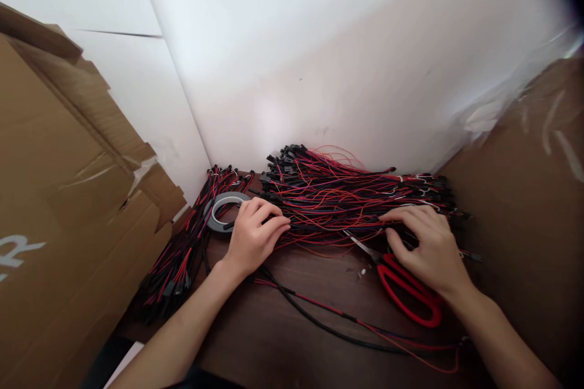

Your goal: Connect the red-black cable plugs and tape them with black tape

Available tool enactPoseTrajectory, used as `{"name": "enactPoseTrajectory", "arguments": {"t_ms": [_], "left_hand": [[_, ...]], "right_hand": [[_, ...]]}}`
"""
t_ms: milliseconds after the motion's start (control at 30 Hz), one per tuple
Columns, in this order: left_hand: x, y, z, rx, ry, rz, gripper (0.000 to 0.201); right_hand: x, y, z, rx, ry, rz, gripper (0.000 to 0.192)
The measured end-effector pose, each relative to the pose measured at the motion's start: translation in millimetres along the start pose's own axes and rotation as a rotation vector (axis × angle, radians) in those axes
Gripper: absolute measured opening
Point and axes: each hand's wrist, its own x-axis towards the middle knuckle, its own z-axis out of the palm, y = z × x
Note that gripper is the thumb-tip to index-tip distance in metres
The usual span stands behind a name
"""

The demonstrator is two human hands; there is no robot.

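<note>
My left hand is closed, thumb and fingers pinched together at the near edge of a large pile of red and black wires. A short dark cable end sticks out to its left, over a grey roll of tape. My right hand is at the pile's right part, its fingertips against the wires. A small gap shows between its thumb and forefinger. Below that hand lie red-handled scissors, slightly open, their blades pointing up-left to the wires.
Another wire bundle lies at the left by a cardboard box. A black cable and red wires run across the dark tabletop in front. Brown cardboard stands at the right, a white wall behind.
</note>
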Motion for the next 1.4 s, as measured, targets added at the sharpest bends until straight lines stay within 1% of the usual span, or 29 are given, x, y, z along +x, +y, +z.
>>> {"name": "enactPoseTrajectory", "arguments": {"t_ms": [133, 300, 367, 533, 600, 700, 767, 833, 900, 1033, 1100, 1133, 1200, 1267, 1300, 1333, 1400], "left_hand": [[0, 0, -0.3, 0.016, 0.034, -0.003, 0.007], [1, 0, -0.4, 0.021, 0.034, 0.004, 0.012], [1, 0, -0.4, 0.018, 0.024, 0.006, 0.012], [0, -1, -1.0, 0.02, -0.016, -0.003, 0.015], [0, -1, -1.2, 0.025, -0.021, 0.0, 0.016], [1, -1, -1.3, 0.031, -0.015, 0.001, 0.01], [1, 0, -1.3, 0.03, -0.008, -0.004, 0.004], [2, 1, -1.5, 0.026, -0.005, -0.006, 0.004], [2, 2, -1.6, 0.021, -0.004, -0.008, 0.005], [1, 1, -1.2, 0.018, -0.002, -0.018, 0.008], [1, 1, -0.8, 0.014, 0.0, -0.019, 0.007], [1, 0, -0.8, 0.012, 0.0, -0.017, 0.007], [1, 1, -1.4, 0.005, -0.006, -0.007, 0.012], [1, 1, -2.7, -0.001, -0.025, 0.009, 0.022], [1, 1, -3.4, -0.003, -0.036, 0.019, 0.027], [1, 1, -4.1, -0.002, -0.043, 0.026, 0.033], [1, 2, -5.2, 0.012, -0.047, 0.033, 0.039]], "right_hand": [[-1, 0, 2, -0.037, -0.032, -0.028, 0.006], [2, -1, 0, -0.03, 0.021, -0.031, 0.004], [1, -2, 0, -0.025, 0.066, -0.021, 0.004], [-8, -4, 1, -0.025, 0.279, 0.079, 0.006], [-11, -4, 2, -0.038, 0.303, 0.119, 0.007], [-12, -4, 3, -0.047, 0.297, 0.128, 0.007], [-11, -4, 2, -0.038, 0.288, 0.108, 0.008], [-10, -4, 1, -0.014, 0.261, 0.088, 0.009], [-9, -4, -1, 0.024, 0.195, 0.08, 0.011], [-7, -5, -4, 0.109, 0.004, 0.099, 0.019], [-6, -6, -6, 0.227, -0.063, 0.156, 0.026], [-5, -6, -7, 0.321, -0.087, 0.214, 0.029], [-4, -7, -9, 0.588, -0.089, 0.419, 0.029], [-4, -7, -9, 0.833, -0.031, 0.636, 0.026], [-3, -8, -9, 0.92, 0.015, 0.714, 0.026], [-3, -8, -9, 0.979, 0.059, 0.763, 0.027], [0, -9, -9, 1.039, 0.128, 0.792, 0.03]]}}
